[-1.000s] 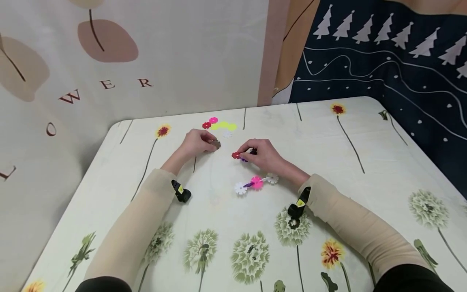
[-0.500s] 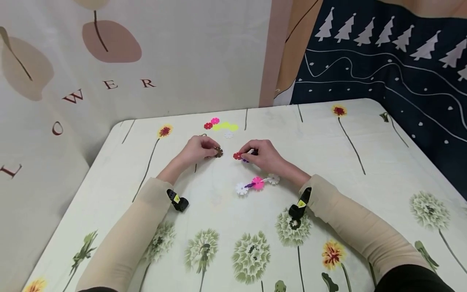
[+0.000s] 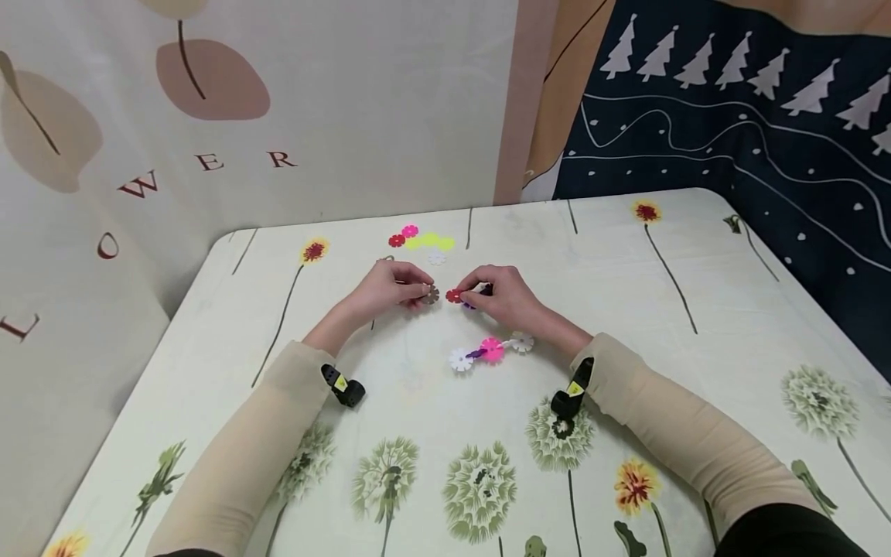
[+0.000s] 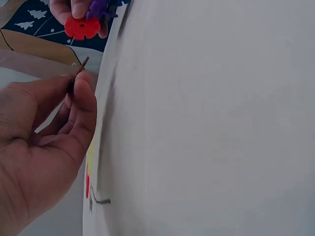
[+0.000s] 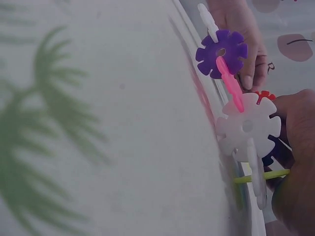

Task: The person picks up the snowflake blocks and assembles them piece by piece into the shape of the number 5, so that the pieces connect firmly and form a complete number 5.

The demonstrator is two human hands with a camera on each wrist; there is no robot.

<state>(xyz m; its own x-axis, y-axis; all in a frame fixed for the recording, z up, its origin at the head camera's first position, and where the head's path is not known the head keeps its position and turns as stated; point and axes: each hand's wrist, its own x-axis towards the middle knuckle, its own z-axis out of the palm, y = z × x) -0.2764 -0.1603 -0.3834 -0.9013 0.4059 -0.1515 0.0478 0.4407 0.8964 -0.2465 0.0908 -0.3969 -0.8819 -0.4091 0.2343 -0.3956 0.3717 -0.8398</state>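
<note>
My left hand (image 3: pixel 391 292) pinches a brown notched disc (image 3: pixel 432 295) between thumb and fingers; the left wrist view shows that disc (image 4: pixel 80 69) edge-on. Close by on its right, my right hand (image 3: pixel 504 296) grips a joined piece with a red disc (image 3: pixel 454 296) at its left end. Purple (image 4: pixel 100 9) and blue parts adjoin the red disc in the left wrist view. A small gap separates the brown disc from the red one. Below the hands lies a linked chain with white ends and a pink disc (image 3: pixel 492 350) between them.
Beyond the hands, toward the back edge, lie a red disc (image 3: pixel 397 240), a pink disc (image 3: pixel 410 230), yellow pieces (image 3: pixel 429 241) and a white disc (image 3: pixel 437 258). Patterned fabric (image 3: pixel 390 116) stands behind the table (image 3: pixel 390 394).
My left hand has moved right and slightly nearer with the brown disc, bringing it closer to the red one. My right hand has stayed nearly in place.
</note>
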